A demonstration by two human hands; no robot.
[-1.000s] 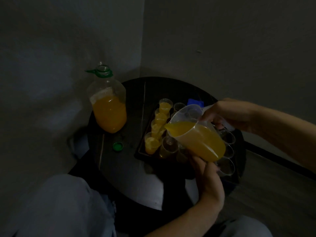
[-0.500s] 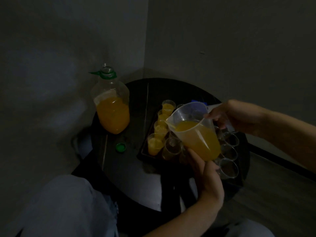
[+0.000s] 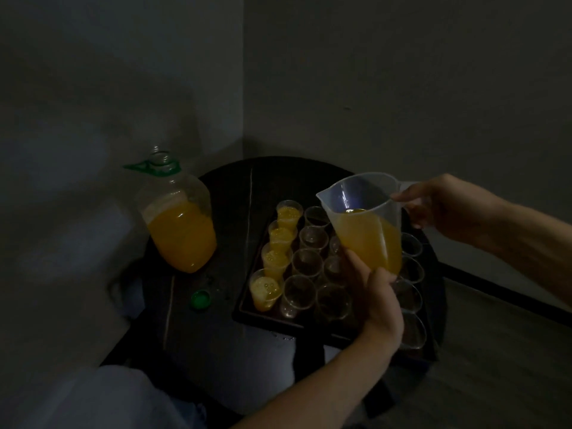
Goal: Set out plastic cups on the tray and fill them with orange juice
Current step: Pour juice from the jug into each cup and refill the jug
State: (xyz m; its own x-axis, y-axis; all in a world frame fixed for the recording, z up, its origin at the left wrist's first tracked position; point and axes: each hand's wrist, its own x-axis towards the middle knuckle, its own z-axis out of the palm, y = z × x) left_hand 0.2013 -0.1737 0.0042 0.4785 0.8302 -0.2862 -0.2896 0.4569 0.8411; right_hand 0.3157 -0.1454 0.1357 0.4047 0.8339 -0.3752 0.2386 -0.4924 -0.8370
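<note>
A clear plastic jug [image 3: 368,239], about half full of orange juice, hangs nearly upright over the middle of the dark tray [image 3: 247,311]. My right hand [image 3: 442,209] grips its handle at the right. My left hand [image 3: 377,301] cups the jug's base from below, fingers curled round it. On the tray stand rows of clear plastic cups. The several cups in the left column [image 3: 266,289] hold juice. The cups beside them [image 3: 306,261] look empty. Cups on the right side are partly hidden behind the jug and my left hand.
A big clear bottle [image 3: 179,230] of orange juice with a green neck ring stands uncapped at the table's left. Its green cap [image 3: 200,299] lies in front of it. The round dark table [image 3: 216,351] sits in a wall corner. My knee is at bottom left.
The jug has been tipped back from a pouring tilt to nearly upright and lifted a little. Both hands kept their hold on it.
</note>
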